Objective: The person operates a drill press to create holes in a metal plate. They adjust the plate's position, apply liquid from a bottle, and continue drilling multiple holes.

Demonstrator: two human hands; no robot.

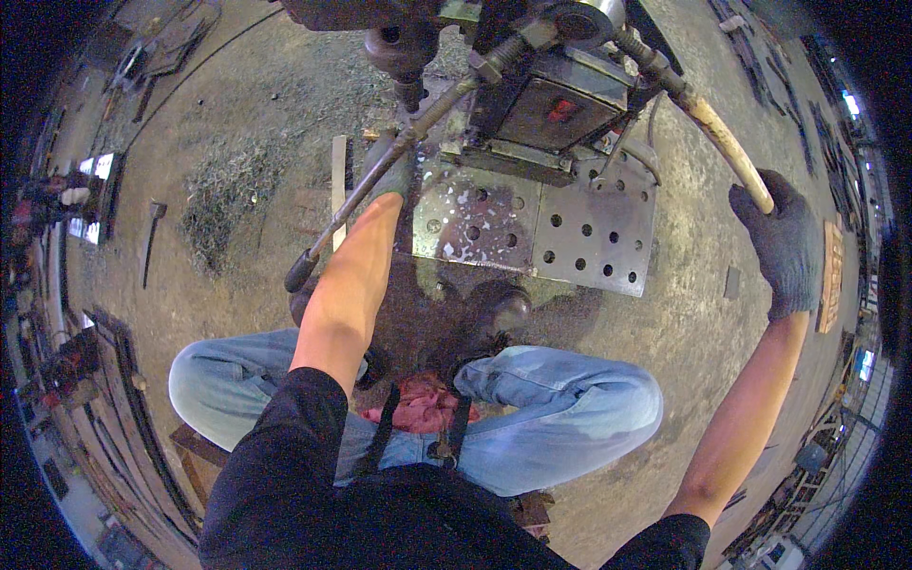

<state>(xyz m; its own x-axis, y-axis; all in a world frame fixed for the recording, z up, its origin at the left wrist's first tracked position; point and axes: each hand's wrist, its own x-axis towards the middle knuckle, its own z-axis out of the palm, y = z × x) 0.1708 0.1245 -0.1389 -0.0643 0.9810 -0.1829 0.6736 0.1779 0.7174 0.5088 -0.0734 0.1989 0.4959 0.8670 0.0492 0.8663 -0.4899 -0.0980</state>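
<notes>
My right hand (787,233), in a dark grey glove, is wrapped round the pale end of a drill press feed lever (714,133). Another lever arm (399,152) of the same hub slants down over my left forearm. My left hand (401,177), also gloved, reaches in beside the drill chuck (404,57); its fingers are largely hidden behind that arm. Close by it lies a metal plate (522,223) with rows of round holes, its left part wet with whitish splashes. The chuck's lower end is over the plate's far left corner, by my left hand.
Metal shavings (233,195) are heaped on the floor at left, near a hammer (152,242). The dark machine block (560,109) stands behind the plate. A pink cloth (423,401) lies between my legs. Long bars (119,418) are stacked at lower left.
</notes>
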